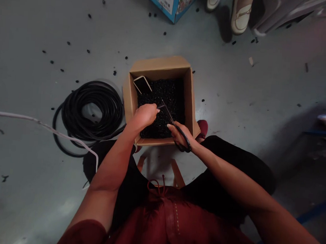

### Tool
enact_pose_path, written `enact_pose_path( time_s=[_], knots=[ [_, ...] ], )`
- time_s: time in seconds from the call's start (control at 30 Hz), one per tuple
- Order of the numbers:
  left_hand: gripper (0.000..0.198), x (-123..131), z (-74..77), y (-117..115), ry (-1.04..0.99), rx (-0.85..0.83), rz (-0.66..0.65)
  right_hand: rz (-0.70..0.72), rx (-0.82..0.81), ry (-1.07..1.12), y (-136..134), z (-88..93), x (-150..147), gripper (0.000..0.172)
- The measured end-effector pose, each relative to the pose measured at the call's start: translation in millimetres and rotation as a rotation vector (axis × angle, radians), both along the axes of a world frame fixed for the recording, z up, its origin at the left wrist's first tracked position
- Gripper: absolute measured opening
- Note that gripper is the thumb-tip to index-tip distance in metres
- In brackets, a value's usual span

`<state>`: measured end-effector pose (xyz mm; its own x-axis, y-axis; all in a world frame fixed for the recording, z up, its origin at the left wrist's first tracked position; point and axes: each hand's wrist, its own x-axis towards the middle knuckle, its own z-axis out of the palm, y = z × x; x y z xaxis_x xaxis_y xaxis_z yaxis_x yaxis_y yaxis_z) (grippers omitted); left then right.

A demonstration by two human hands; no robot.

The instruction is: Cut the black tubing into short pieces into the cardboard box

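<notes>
An open cardboard box (158, 65) stands on the floor between my feet, filled with many small black pieces (167, 89). Over its contents my left hand (147, 115) is closed on a thin dark piece (160, 106). My right hand (180, 134) grips black-handled scissors (169, 113), whose tip lies beside the thin piece. Whether the blades touch it cannot be made out. A dark flat object with a pale edge (142, 84) leans in the box's back left corner.
Coiled black hose (66, 112) lies left of the box, with a pale cable (54, 131) crossing over it. Further back are a blue carton (174, 8) and a person's shoes (241, 18). Small black pieces are scattered on the floor (24, 84).
</notes>
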<state>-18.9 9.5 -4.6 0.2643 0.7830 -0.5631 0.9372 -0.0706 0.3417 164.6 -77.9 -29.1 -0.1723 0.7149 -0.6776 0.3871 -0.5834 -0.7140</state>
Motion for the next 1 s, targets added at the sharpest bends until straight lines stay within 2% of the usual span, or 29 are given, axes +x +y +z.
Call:
enact_pose_path(
  time_s=[0.13,0.4,0.5,0.6,0.7,1.0],
  knots=[
    [0.027,0,2.5,4,-0.087,0.002,0.058,-0.147,-0.194,0.139,0,5.6,-4,0.036],
    [0.029,1,22.3,14,-0.308,0.025,0.163,-0.238,-0.136,0.241,16,17.9,3,0.047],
    [0.028,1,21.5,13,-0.354,0.003,0.192,-0.18,-0.044,0.173,18,18.3,6,0.044],
    [0.028,1,19.3,13,-0.38,-0.011,0.194,-0.054,0.055,0.076,18,19.3,7,0.039],
    [0.03,2,19.8,13,-0.383,-0.024,0.172,0.028,0.089,0.03,17,21.4,6,0.041],
    [0.035,3,24.5,11,-0.375,-0.038,0.106,0.046,0.089,0.032,18,25.4,5,0.041]
  ],
)
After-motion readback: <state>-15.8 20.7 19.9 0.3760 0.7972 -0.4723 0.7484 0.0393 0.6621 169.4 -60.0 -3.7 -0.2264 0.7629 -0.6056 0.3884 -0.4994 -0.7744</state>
